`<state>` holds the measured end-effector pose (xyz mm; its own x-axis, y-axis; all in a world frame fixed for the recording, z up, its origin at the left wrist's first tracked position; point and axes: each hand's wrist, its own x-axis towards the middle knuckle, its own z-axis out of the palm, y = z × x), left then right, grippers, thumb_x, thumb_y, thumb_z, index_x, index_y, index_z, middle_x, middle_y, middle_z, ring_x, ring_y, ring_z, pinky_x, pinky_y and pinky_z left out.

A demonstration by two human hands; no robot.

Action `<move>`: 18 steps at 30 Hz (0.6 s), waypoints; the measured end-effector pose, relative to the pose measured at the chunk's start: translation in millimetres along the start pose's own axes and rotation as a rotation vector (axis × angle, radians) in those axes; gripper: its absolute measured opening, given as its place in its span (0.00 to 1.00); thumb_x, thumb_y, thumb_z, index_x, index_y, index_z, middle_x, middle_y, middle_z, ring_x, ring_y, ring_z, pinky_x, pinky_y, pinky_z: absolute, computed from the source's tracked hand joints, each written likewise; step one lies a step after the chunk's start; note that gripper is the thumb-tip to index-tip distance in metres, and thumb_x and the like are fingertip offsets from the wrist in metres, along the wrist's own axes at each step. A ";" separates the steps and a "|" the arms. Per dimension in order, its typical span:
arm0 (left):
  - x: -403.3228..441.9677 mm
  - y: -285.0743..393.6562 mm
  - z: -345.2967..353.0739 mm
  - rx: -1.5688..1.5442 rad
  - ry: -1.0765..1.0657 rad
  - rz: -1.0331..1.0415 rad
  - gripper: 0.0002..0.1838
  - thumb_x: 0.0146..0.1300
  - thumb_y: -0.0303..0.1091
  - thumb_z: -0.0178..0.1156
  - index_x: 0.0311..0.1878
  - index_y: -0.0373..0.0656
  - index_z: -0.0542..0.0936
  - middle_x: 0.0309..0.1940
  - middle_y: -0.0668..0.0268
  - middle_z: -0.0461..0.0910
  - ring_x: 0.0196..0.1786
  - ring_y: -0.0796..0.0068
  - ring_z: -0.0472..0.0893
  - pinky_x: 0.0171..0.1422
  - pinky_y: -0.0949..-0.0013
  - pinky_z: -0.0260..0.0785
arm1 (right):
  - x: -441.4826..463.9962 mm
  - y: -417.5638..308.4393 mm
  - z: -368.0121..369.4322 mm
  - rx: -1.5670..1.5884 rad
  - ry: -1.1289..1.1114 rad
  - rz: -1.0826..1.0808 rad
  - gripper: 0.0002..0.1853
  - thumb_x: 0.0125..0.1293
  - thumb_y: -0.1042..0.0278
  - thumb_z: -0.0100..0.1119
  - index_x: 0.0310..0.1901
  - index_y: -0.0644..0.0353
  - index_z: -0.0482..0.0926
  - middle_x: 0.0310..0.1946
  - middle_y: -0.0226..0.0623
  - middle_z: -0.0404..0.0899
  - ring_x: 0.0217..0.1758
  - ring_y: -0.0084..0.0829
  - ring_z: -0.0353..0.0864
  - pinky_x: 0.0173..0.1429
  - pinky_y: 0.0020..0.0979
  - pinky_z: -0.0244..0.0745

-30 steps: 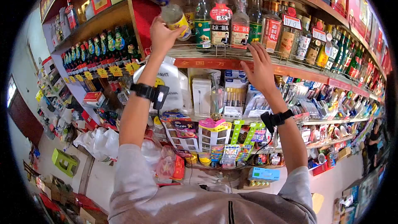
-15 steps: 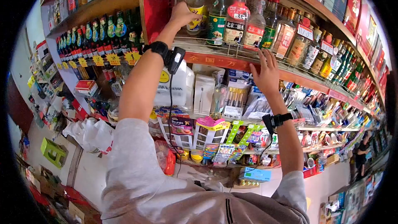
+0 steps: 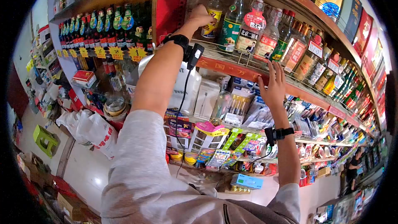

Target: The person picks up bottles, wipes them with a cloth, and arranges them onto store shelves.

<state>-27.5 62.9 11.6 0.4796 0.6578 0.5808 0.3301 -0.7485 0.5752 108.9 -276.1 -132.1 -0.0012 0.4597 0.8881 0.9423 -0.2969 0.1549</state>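
My left hand [image 3: 200,17] is at the left end of the liquor shelf, its fingers curled against the left side of a clear bottle with a yellow label [image 3: 212,16]. Part of its grip is hidden. Right beside that bottle stands a green-labelled bottle with a red cap [image 3: 230,31]. My right hand [image 3: 273,88] is open, fingers apart and pointing up, at the shelf's red front edge [image 3: 232,71]. Above its fingertips is a clear bottle with a red label [image 3: 266,41]. Both wrists wear black straps with small devices and cables.
A thin wire rail [image 3: 244,58] runs along the shelf front. Dark bottles with yellow price tags [image 3: 117,53] fill the left shelf. Packaged goods [image 3: 207,137] hang below. White plastic bags [image 3: 93,130] lie at lower left; a blue box [image 3: 247,181] sits low down. A person [image 3: 353,168] is far right.
The view has shifted, so the shelf appears further right and slightly lower. My left hand's fingers are more curled beside the yellow-labelled bottle. My right hand remains spread at the shelf edge.
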 end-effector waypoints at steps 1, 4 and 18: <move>0.6 -0.9 0.8 -0.002 -0.001 -0.007 0.31 0.42 0.45 0.80 0.46 0.31 0.84 0.48 0.46 0.84 0.52 0.52 0.84 0.58 0.59 0.76 | -0.9 0.3 0.8 -0.002 -0.003 0.003 0.34 0.63 0.62 0.65 0.70 0.58 0.65 0.67 0.48 0.67 0.72 0.52 0.62 0.74 0.49 0.61; 18.5 -16.0 12.5 -0.004 -0.025 0.055 0.34 0.43 0.45 0.79 0.49 0.30 0.82 0.50 0.45 0.83 0.55 0.50 0.83 0.60 0.58 0.75 | -1.2 0.6 4.2 -0.008 -0.015 0.010 0.34 0.63 0.62 0.65 0.70 0.59 0.65 0.67 0.49 0.66 0.73 0.53 0.61 0.74 0.51 0.60; 11.0 -13.1 21.2 -0.062 0.003 -0.053 0.36 0.51 0.40 0.76 0.61 0.34 0.74 0.56 0.49 0.80 0.58 0.53 0.80 0.60 0.57 0.71 | -0.6 -3.1 13.8 0.000 0.059 0.023 0.34 0.62 0.64 0.62 0.69 0.62 0.65 0.65 0.51 0.66 0.72 0.55 0.61 0.75 0.52 0.58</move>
<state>-9.3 78.1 -1.8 0.4607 0.6966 0.5501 0.3040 -0.7061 0.6396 110.6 -264.0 -139.1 0.0007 0.4028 0.9153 0.9424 -0.3065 0.1342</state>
